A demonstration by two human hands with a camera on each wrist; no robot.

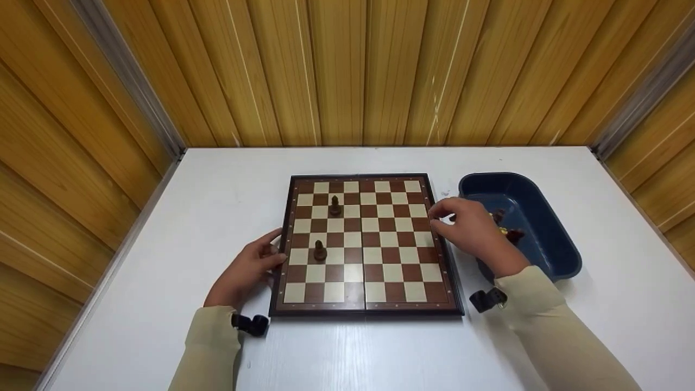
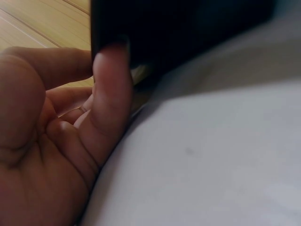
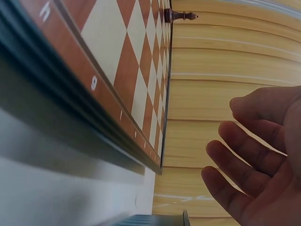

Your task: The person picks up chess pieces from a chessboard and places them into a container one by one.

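A brown-and-cream chessboard (image 1: 391, 239) lies on the white table. Two dark brown chess pieces stand upright on its left half: a far piece (image 1: 335, 207) and a nearer piece (image 1: 320, 252). My left hand (image 1: 248, 270) grips the board's left edge, and the left wrist view has its fingers (image 2: 112, 80) against the dark side. Over the right edge hovers my right hand (image 1: 471, 228), fingers (image 3: 244, 165) loosely bent and apart, holding nothing. One dark piece (image 3: 181, 15) also appears in the right wrist view.
Right of the board stands a dark blue plastic tray (image 1: 551, 217), partly behind my right hand. Inside it lie several chess pieces (image 1: 515, 235), dark ones and some yellowish bits. Yellow wood-look panels (image 1: 336, 76) wall in the table's back and sides.
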